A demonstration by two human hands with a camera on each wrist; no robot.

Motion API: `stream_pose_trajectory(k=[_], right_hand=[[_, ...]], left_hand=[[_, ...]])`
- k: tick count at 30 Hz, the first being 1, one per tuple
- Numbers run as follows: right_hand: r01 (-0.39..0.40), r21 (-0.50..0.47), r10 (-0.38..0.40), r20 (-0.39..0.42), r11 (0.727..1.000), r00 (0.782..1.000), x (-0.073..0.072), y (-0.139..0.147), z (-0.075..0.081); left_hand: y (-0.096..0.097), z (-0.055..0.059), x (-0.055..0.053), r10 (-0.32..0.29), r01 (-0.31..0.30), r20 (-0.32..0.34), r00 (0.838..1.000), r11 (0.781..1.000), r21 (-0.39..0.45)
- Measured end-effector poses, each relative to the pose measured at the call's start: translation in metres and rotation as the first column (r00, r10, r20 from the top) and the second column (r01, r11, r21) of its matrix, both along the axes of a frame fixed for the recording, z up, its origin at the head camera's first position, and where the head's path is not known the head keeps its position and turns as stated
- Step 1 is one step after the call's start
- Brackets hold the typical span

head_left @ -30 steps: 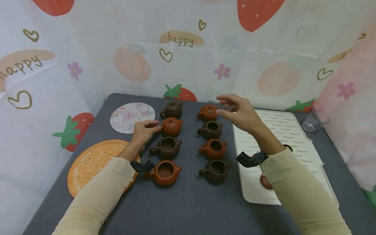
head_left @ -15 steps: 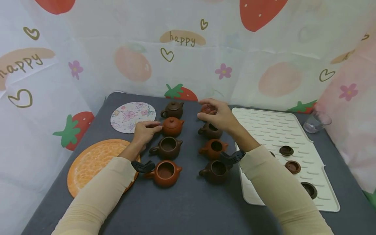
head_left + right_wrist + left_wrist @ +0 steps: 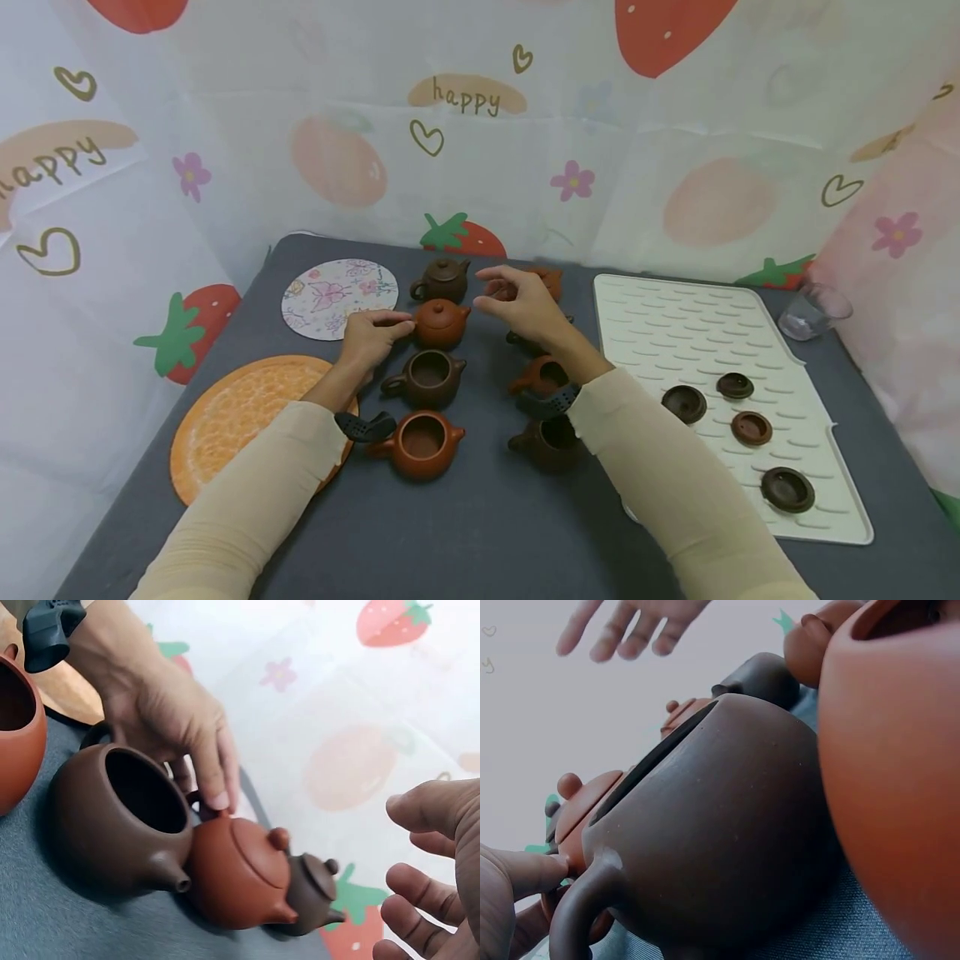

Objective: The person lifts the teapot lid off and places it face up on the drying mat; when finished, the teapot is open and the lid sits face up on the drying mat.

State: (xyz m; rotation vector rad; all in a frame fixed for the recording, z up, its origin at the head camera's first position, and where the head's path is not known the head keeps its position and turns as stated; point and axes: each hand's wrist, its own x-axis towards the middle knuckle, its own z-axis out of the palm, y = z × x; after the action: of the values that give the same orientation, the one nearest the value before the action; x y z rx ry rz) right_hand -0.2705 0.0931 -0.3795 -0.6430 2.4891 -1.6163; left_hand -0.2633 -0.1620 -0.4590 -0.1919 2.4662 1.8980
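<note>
And there it was: the left hand had thumb and fingers pinched on the handle of the lidded red-brown teapot, second from the far end of the left row! That pot sat upright on the grey tabletop, its round-knobbed lid on, its spout aimed right. Opposite hung the right hand, holding nothing, fingers loosely bent and spread away from the thumb, up over the gap between the two rows, near that same pot but apart from it.

Just beyond the pinched pot stood a small dark teapot, lid on as well. On its near side, a wide dark teapot showed an open mouth, and closest to the person came an open red-brown teapot.

Over to the right row! An orange pot peeked out behind the right hand, and the rest of that line was partly screened by the wrist and sleeve.

Further right, the white mat carried four loose lids, three dark and one reddish, with a clear glass by its far corner. Away left lay a flowery round mat and an orange round mat.
</note>
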Motion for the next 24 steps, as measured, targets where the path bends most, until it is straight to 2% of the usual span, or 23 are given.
stream_pose_trajectory(k=[5, 12, 19, 24], right_hand=[[0.027, -0.004, -0.027, 0.021, 1.0, 0.999, -0.006, -0.014, -0.014], [0.079, 0.118, -0.082, 0.024, 0.99, 0.996, -0.012, -0.037, -0.029], [0.083, 0.207, -0.089, 0.021, 0.975, 0.996, -0.013, -0.053, -0.039], [0.098, 0.263, -0.093, -0.032, 0.96, 0.995, -0.013, -0.062, -0.044]], left_hand=[[0.001, 0.003, 0.0, -0.006, 0.006, 0.0, 1.0, 1.0, 0.008], [0.002, 0.003, 0.0, -0.004, 0.004, 0.017, 1.0, 1.0, 0.014], [0.003, 0.001, 0.0, -0.002, 0.001, 0.015, 1.0, 1.0, 0.017], [0.001, 0.001, 0.001, 0.002, -0.002, 0.002, 1.0, 1.0, 0.024]])
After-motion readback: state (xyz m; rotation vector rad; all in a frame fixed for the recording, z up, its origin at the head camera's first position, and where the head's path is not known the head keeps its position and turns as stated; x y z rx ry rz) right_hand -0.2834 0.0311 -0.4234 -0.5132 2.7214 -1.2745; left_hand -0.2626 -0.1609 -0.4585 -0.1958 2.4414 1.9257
